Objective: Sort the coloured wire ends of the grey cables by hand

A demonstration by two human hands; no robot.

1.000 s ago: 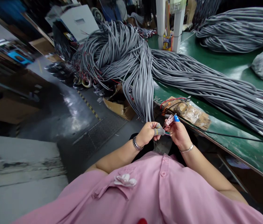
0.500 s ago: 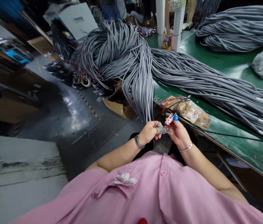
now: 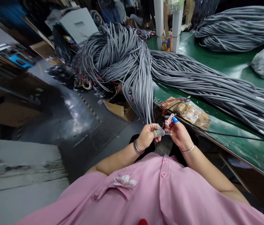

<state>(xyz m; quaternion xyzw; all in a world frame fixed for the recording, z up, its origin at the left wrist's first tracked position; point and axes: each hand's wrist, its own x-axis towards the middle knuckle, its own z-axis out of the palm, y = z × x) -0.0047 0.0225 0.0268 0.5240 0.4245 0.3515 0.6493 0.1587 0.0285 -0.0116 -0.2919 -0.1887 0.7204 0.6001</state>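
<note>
My left hand (image 3: 146,137) is closed, its thumb and finger in grey knitted covers. It pinches the end of a cable, from which thin coloured wires (image 3: 168,133) fan out to the right. My right hand (image 3: 180,134) is closed around a small pale pink plastic tool (image 3: 170,119), its exact kind unclear. A blue cover (image 3: 175,119) sits on one of its digits. The fingertips of this hand are right beside the wire ends. Behind both hands, a thick bundle of grey cables (image 3: 143,90) hangs over the table edge.
More grey cables (image 3: 204,79) lie along the green table (image 3: 237,147), with a coil (image 3: 237,29) at the back right. A wrapped wooden block (image 3: 190,114) with red and black leads lies near the edge. Below stands an open cardboard box (image 3: 120,107).
The wires between my hands are now spread more widely. My left hand has shifted slightly, and the pink tool has tilted a little in my right hand.
</note>
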